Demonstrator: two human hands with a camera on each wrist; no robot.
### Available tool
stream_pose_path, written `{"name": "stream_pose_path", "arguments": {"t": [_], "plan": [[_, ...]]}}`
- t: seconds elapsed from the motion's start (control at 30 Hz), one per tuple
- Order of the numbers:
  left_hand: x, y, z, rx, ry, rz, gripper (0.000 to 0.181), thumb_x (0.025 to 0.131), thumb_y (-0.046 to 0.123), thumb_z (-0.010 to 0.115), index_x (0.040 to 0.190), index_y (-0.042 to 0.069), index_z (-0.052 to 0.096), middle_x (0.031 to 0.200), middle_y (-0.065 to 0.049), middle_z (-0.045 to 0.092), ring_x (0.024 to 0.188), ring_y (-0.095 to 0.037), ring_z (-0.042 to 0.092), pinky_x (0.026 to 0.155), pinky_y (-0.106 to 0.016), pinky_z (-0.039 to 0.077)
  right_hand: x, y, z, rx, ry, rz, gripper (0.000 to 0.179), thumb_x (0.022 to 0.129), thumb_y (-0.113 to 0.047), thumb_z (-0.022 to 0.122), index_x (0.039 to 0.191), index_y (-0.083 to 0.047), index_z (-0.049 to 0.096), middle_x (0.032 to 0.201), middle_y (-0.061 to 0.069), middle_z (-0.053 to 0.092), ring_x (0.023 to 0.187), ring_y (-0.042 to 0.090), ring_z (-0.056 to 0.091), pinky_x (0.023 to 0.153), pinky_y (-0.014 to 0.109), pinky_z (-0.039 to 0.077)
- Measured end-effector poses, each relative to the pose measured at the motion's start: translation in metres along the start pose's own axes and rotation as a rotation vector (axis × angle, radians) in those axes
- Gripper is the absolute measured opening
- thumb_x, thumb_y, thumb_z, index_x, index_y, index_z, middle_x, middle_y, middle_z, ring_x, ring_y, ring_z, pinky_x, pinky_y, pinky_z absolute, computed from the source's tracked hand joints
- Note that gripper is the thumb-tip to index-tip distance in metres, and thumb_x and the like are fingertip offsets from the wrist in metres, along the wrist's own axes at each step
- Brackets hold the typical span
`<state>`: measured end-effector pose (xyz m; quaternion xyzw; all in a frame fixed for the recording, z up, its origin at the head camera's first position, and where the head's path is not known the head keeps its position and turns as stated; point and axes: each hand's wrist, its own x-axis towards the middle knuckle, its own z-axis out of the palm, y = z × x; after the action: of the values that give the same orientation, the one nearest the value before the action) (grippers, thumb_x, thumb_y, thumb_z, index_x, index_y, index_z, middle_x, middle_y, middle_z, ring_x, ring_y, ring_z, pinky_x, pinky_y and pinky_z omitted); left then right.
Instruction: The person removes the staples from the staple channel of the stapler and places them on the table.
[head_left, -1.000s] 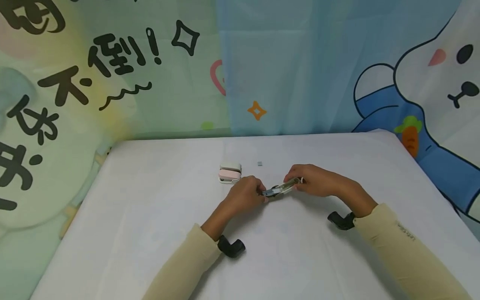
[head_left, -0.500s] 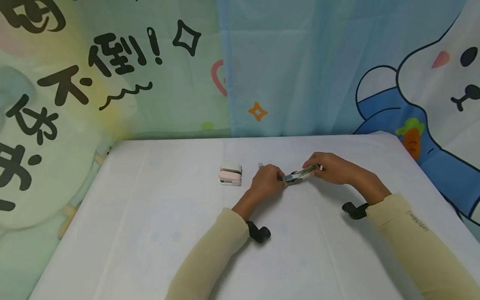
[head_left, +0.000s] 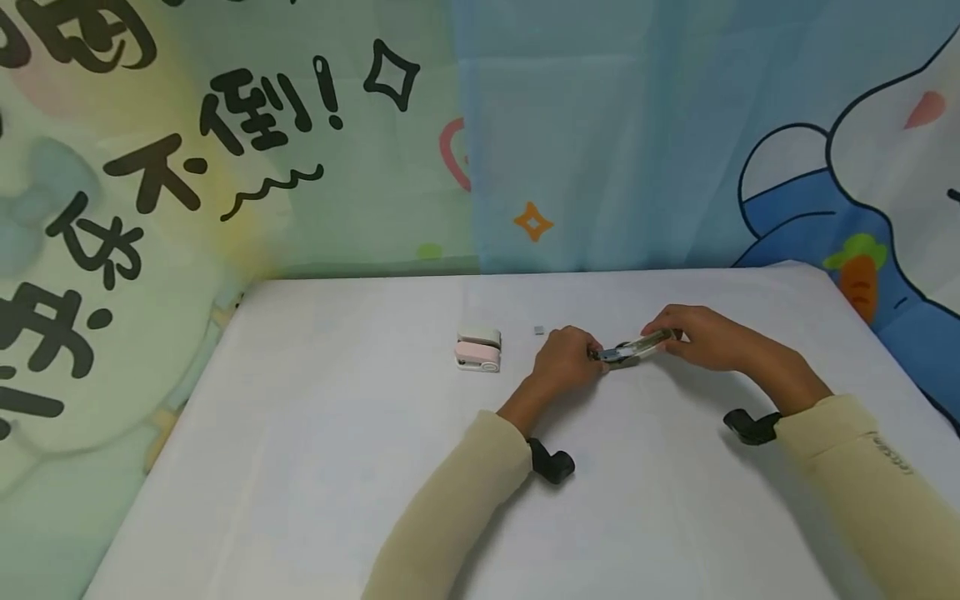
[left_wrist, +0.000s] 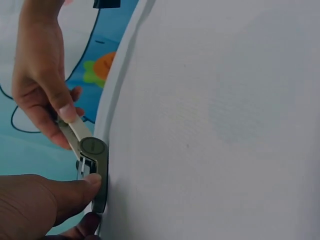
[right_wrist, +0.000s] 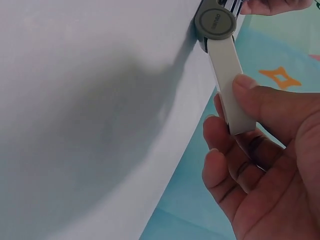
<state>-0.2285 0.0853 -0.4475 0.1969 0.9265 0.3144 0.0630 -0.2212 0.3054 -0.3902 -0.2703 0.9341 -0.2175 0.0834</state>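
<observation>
Both hands hold a grey-green and white stapler [head_left: 633, 350], swung wide apart at its round hinge, above the white table. My left hand [head_left: 566, 360] pinches the darker grey-green end; in the left wrist view the thumb presses beside the metal channel of the stapler [left_wrist: 102, 167]. With thumb and fingers, my right hand [head_left: 708, 337] grips the pale arm, seen closely in the right wrist view as the white part of the stapler [right_wrist: 230, 85]. Just left of the left hand lies a small grey block [head_left: 538, 330], perhaps staples; it is too small to tell.
A small pink-and-white object [head_left: 477, 357], seemingly another stapler, stands on the table [head_left: 337, 467] left of the hands. Behind the table hangs a printed cloth [head_left: 585, 150]. Each wrist carries a black mount [head_left: 553, 463].
Both hands have moved away and to the right with the opened stapler. The small grey block, partly covered half a second ago, shows fully again. The head view has turned slightly left.
</observation>
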Motion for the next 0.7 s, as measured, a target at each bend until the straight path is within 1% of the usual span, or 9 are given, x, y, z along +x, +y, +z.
{"name": "stream_pose_path", "arguments": {"t": [0.17, 0.27, 0.33, 0.43, 0.5, 0.53, 0.63, 0.7], "plan": [[0.002, 0.003, 0.006, 0.012, 0.002, -0.009, 0.015, 0.085, 0.022, 0.078, 0.097, 0.014, 0.076, 0.077, 0.010, 0.062, 0.066, -0.003, 0.051, 0.052, -0.019, 0.040, -0.003, 0.001, 0.000, 0.004, 0.010, -0.004, 0.027, 0.086, 0.006, 0.068, 0.113, 0.005, 0.067, 0.102, 0.010, 0.065, 0.084, 0.020, 0.055, 0.070, 0.038, 0.046], [0.003, 0.003, 0.006, 0.027, 0.006, 0.001, 0.016, 0.086, 0.023, 0.077, 0.100, 0.014, 0.075, 0.083, 0.007, 0.061, 0.069, -0.005, 0.051, 0.052, -0.019, 0.040, -0.002, -0.001, -0.004, -0.044, 0.006, -0.010, 0.027, 0.085, 0.003, 0.070, 0.112, 0.006, 0.068, 0.103, 0.012, 0.066, 0.087, 0.025, 0.059, 0.073, 0.042, 0.047], [0.003, 0.002, 0.006, 0.039, 0.009, 0.003, 0.020, 0.086, 0.024, 0.076, 0.104, 0.015, 0.074, 0.088, 0.005, 0.061, 0.073, -0.005, 0.050, 0.054, -0.020, 0.040, 0.000, -0.004, -0.006, -0.081, -0.016, 0.009, 0.030, 0.085, -0.004, 0.073, 0.113, 0.006, 0.068, 0.105, 0.014, 0.066, 0.092, 0.030, 0.060, 0.078, 0.047, 0.048], [0.002, 0.002, 0.004, 0.033, 0.015, -0.004, 0.032, 0.085, 0.029, 0.077, 0.113, 0.013, 0.072, 0.095, 0.002, 0.063, 0.079, -0.007, 0.052, 0.060, -0.021, 0.042, 0.004, -0.013, -0.010, -0.110, -0.043, 0.041, 0.046, 0.086, -0.022, 0.075, 0.121, 0.006, 0.064, 0.116, 0.022, 0.063, 0.108, 0.040, 0.057, 0.089, 0.056, 0.044], [0.000, 0.000, 0.000, -0.004, 0.040, -0.002, 0.041, 0.084, 0.032, 0.078, 0.117, 0.010, 0.069, 0.097, 0.000, 0.065, 0.081, -0.008, 0.054, 0.064, -0.021, 0.044, 0.007, -0.023, -0.012, -0.113, -0.034, 0.055, 0.055, 0.087, -0.031, 0.075, 0.126, 0.005, 0.061, 0.123, 0.024, 0.059, 0.115, 0.043, 0.052, 0.093, 0.059, 0.041], [-0.002, 0.000, -0.003, -0.028, 0.054, 0.002, 0.045, 0.083, 0.034, 0.079, 0.119, 0.008, 0.068, 0.097, -0.001, 0.066, 0.082, -0.008, 0.055, 0.066, -0.021, 0.044, 0.008, -0.028, -0.013, -0.108, -0.015, 0.048, 0.058, 0.087, -0.033, 0.074, 0.128, 0.005, 0.060, 0.126, 0.026, 0.057, 0.118, 0.044, 0.050, 0.095, 0.060, 0.039], [-0.010, -0.003, -0.016, -0.092, 0.106, 0.030, 0.050, 0.082, 0.037, 0.079, 0.117, 0.003, 0.067, 0.095, -0.005, 0.066, 0.082, -0.011, 0.056, 0.067, -0.022, 0.044, 0.013, -0.047, -0.014, -0.096, 0.046, 0.018, 0.056, 0.090, -0.034, 0.071, 0.130, 0.003, 0.059, 0.129, 0.024, 0.056, 0.122, 0.042, 0.047, 0.096, 0.059, 0.038], [-0.016, -0.004, -0.026, -0.107, 0.135, 0.071, 0.050, 0.082, 0.037, 0.079, 0.115, 0.001, 0.068, 0.097, -0.008, 0.066, 0.084, -0.013, 0.057, 0.068, -0.023, 0.045, 0.017, -0.058, -0.012, -0.074, 0.088, -0.006, 0.052, 0.092, -0.031, 0.070, 0.130, 0.002, 0.059, 0.128, 0.021, 0.058, 0.121, 0.040, 0.048, 0.096, 0.057, 0.039]]}}
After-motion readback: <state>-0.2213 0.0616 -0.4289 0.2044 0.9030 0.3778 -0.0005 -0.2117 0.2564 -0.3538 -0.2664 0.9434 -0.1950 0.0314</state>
